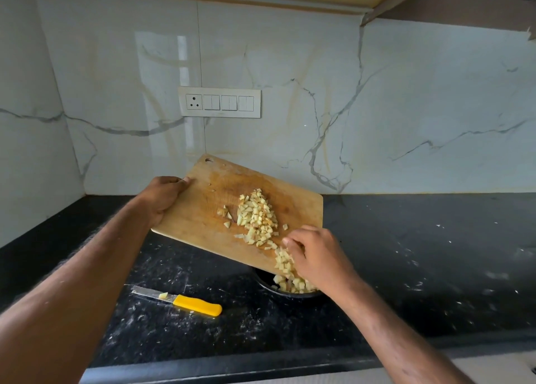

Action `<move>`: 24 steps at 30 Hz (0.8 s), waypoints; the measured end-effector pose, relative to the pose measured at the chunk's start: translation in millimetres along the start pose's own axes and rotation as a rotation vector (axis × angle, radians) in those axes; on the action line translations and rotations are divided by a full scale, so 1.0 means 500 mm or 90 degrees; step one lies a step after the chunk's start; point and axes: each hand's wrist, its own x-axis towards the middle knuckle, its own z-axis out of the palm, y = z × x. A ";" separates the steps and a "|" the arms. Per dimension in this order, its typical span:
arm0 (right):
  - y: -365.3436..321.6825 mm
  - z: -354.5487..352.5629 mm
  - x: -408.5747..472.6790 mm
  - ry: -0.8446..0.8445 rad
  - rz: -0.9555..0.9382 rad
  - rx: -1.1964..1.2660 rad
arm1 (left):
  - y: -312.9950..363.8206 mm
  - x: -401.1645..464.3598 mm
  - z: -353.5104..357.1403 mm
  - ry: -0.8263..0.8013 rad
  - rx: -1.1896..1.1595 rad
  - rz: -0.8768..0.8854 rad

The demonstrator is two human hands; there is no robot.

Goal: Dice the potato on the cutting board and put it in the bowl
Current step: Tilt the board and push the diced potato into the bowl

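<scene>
The dicing appears done: the cutting board (pixel 203 218) is gripped at its left edge by the left hand (pixel 162 198) and tilted over the bowl (pixel 269 285), lower centre. Diced potato (pixel 256 219) is swept down by the right hand (pixel 316 256), fingers loosely curled; most remains on the board, some lies in the bowl.

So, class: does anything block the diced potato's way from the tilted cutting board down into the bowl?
Nothing visible does. The left hand holds the cutting board tilted, its low edge over the bowl. The right hand sweeps the diced potato down, and some pieces already lie in the bowl. The knife lies apart on the counter.

Worn wooden cutting board (pixel 203 218) (glossy marble wall (pixel 377 108)).
</scene>
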 end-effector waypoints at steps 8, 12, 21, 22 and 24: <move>0.013 0.002 0.019 0.056 0.050 0.022 | 0.006 -0.017 0.000 0.012 -0.016 0.005; -0.002 0.021 0.043 -0.027 -0.020 -0.046 | 0.008 -0.015 -0.003 0.015 -0.011 0.007; -0.024 0.010 -0.006 -0.032 0.002 -0.003 | 0.009 0.004 -0.004 0.011 0.011 0.015; -0.018 0.003 -0.001 0.007 0.033 0.024 | 0.007 0.005 -0.004 0.008 0.009 0.013; -0.002 -0.014 0.007 0.039 0.085 0.031 | 0.002 0.005 -0.005 0.009 0.011 0.012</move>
